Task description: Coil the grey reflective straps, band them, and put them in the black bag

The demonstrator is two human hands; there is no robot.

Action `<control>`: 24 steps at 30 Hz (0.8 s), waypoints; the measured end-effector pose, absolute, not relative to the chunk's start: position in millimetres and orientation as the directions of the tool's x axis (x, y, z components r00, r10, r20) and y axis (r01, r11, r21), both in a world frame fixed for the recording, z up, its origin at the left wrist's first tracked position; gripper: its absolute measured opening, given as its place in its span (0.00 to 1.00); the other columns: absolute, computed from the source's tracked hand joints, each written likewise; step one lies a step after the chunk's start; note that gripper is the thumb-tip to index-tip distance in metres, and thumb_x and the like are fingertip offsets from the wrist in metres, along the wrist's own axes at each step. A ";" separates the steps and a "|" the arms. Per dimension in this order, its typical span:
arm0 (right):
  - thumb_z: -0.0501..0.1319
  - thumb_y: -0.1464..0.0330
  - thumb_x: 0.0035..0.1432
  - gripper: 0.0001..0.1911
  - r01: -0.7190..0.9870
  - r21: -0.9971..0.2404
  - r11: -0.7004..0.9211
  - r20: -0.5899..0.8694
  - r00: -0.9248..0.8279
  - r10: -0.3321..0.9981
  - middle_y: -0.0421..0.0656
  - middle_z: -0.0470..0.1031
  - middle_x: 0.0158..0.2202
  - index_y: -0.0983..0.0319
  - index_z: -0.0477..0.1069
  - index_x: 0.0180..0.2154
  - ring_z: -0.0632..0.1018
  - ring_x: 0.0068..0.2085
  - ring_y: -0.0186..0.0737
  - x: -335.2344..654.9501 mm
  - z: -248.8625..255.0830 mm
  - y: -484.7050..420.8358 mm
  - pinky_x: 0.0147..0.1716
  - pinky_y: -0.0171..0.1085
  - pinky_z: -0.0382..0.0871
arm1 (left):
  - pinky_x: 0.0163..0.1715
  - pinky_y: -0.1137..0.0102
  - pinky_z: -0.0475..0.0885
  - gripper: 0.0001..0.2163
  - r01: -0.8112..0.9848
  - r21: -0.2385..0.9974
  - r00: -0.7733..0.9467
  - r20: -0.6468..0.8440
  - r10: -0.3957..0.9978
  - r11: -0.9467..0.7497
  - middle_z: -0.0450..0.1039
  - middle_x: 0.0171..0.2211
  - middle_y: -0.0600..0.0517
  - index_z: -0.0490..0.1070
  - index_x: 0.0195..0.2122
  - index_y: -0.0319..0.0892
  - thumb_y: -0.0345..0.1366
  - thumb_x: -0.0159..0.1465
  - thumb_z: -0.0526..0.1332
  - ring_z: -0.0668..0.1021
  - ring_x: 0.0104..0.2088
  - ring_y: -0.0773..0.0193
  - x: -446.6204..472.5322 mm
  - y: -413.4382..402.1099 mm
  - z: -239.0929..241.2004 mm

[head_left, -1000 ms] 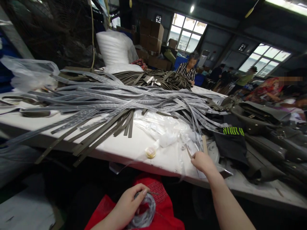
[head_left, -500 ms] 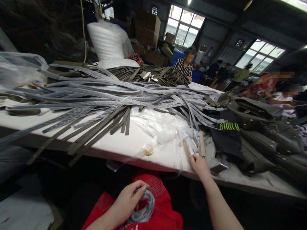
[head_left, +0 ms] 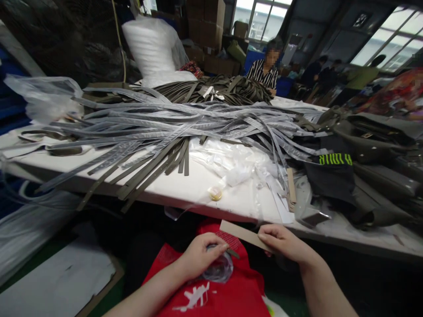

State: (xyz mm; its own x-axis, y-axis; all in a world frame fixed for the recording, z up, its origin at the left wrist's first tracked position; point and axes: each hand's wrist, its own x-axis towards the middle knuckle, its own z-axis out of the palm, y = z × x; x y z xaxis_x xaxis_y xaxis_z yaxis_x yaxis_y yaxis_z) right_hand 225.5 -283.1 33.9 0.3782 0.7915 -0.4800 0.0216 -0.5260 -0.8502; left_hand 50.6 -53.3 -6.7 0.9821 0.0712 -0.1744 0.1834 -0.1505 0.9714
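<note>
My left hand [head_left: 201,256] is closed around a coiled strap wrapped in clear plastic [head_left: 218,269], held over my lap against a red cloth [head_left: 228,293]. My right hand [head_left: 280,241] pinches one end of a flat tan cardboard strip [head_left: 243,234], held in the air just below the table's front edge and pointing left toward the left hand. Both hands are close together, a little apart.
A white table [head_left: 185,189] carries a wide pile of plastic-wrapped grey and olive straps [head_left: 158,127], crumpled clear bags [head_left: 238,165], a small tape roll [head_left: 215,193], more tan strips [head_left: 291,187] and dark olive bags [head_left: 370,149]. Other people sit at the far side. A big white roll [head_left: 155,48] stands behind.
My right hand left the table edge and came back toward my lap, now holding the tan strip. The left hand stayed on the coiled strap. The view tilted down slightly.
</note>
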 end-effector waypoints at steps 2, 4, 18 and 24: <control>0.57 0.51 0.61 0.22 0.012 -0.852 -0.523 -0.507 0.229 0.831 0.38 0.68 0.21 0.64 0.67 0.27 0.70 0.23 0.32 213.3 34.6 -273.7 0.24 0.30 0.62 | 0.34 0.71 0.69 0.21 0.165 0.975 0.985 -0.157 0.067 -0.148 0.77 0.31 0.48 0.78 0.35 0.38 0.53 0.62 0.58 0.76 0.32 0.61 50.2 -56.1 -4.6; 0.58 0.51 0.59 0.22 -0.005 -0.842 -0.539 -0.533 0.159 0.831 0.37 0.66 0.21 0.63 0.66 0.27 0.70 0.23 0.32 206.2 31.6 -264.4 0.24 0.30 0.63 | 0.31 0.72 0.67 0.23 0.175 0.968 0.982 -0.158 0.107 -0.179 0.74 0.28 0.50 0.77 0.31 0.37 0.53 0.65 0.53 0.74 0.29 0.63 49.9 -59.2 -3.3; 0.63 0.58 0.57 0.27 0.312 -0.864 -0.395 -0.183 0.536 0.824 0.41 0.73 0.31 0.59 0.67 0.56 0.73 0.31 0.38 180.6 37.5 -240.2 0.32 0.34 0.67 | 0.45 0.66 0.70 0.14 0.324 0.945 0.907 -0.297 0.299 -0.043 0.80 0.40 0.47 0.77 0.42 0.40 0.42 0.60 0.60 0.78 0.41 0.56 27.6 -51.5 -6.2; 0.53 0.63 0.65 0.16 0.685 -0.634 -0.360 -0.173 0.328 0.929 0.46 0.79 0.41 0.55 0.75 0.48 0.78 0.40 0.44 158.5 48.6 -225.7 0.41 0.38 0.69 | 0.29 0.69 0.69 0.25 0.410 0.904 0.759 -0.410 0.506 0.120 0.78 0.29 0.47 0.76 0.41 0.35 0.53 0.64 0.51 0.76 0.28 0.61 31.6 -39.0 -31.6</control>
State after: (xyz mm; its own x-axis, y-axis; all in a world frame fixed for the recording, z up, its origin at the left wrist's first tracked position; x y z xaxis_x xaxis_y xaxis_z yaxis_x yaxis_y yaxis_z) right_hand 158.5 -225.7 48.6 0.3283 0.9285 -0.1733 0.6846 -0.3603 -0.6337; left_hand 31.6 -39.0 -31.6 0.7587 0.5058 -0.4105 0.4095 0.1196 0.9044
